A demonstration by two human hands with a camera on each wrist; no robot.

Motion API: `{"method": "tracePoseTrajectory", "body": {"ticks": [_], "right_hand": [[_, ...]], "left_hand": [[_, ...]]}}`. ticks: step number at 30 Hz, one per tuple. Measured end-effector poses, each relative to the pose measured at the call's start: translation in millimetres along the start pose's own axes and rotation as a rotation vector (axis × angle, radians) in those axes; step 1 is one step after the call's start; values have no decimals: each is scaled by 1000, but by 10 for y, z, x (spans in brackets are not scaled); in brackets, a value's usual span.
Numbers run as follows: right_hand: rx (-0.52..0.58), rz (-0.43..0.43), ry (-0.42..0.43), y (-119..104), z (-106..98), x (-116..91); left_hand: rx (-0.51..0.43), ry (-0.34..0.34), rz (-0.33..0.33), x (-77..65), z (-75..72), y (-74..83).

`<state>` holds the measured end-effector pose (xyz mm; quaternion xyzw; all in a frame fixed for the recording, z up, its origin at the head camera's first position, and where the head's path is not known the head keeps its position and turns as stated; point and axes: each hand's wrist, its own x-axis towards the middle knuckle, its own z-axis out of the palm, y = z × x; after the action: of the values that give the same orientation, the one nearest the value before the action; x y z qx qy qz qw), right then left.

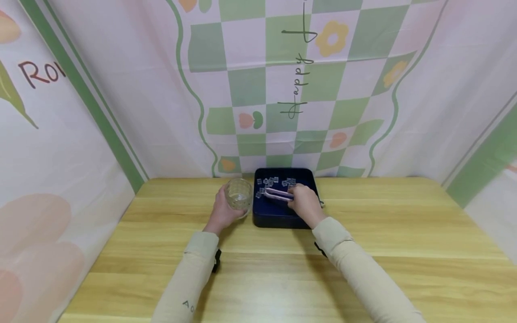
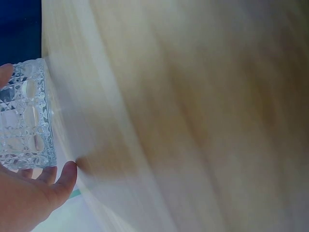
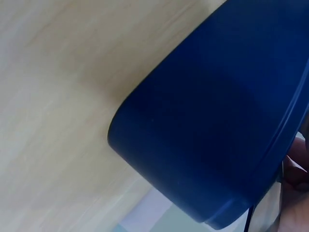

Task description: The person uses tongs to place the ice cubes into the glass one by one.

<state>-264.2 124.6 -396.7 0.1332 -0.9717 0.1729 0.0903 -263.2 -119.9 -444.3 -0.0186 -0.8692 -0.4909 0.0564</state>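
Observation:
My left hand [image 1: 226,208] grips a clear patterned glass [image 1: 239,197], thumb on one side and fingers on the other. In the left wrist view, raised cut-style relief covers the wall of the glass [image 2: 29,116]. To its right stands a dark blue square tray [image 1: 268,220] with small clear cubes [image 1: 268,181] lying in it. My right hand [image 1: 305,202] holds metal tongs [image 1: 278,194] over the tray, their tips at the cubes on the left side. Whether a cube sits between the tips, I cannot tell. The right wrist view mostly shows the tray's outer wall [image 3: 203,125].
Both things stand on a light wooden table [image 1: 266,278], near its back edge. Directly behind them hangs a checkered curtain [image 1: 278,148]. A small metallic piece [image 1: 322,204] shows at the tray's right side, partly behind my right hand.

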Motion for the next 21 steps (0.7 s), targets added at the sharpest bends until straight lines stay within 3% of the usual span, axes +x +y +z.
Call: {"method": "tracePoseTrajectory", "body": {"ticks": [10,21], "right_hand": [[2,-46,116,60,-54,25],[52,-83,212,-24,-172,1]], "left_hand": [[-4,-4,-5,-5,-1,19],[-2,0,-9,-30,-7,44]]}}
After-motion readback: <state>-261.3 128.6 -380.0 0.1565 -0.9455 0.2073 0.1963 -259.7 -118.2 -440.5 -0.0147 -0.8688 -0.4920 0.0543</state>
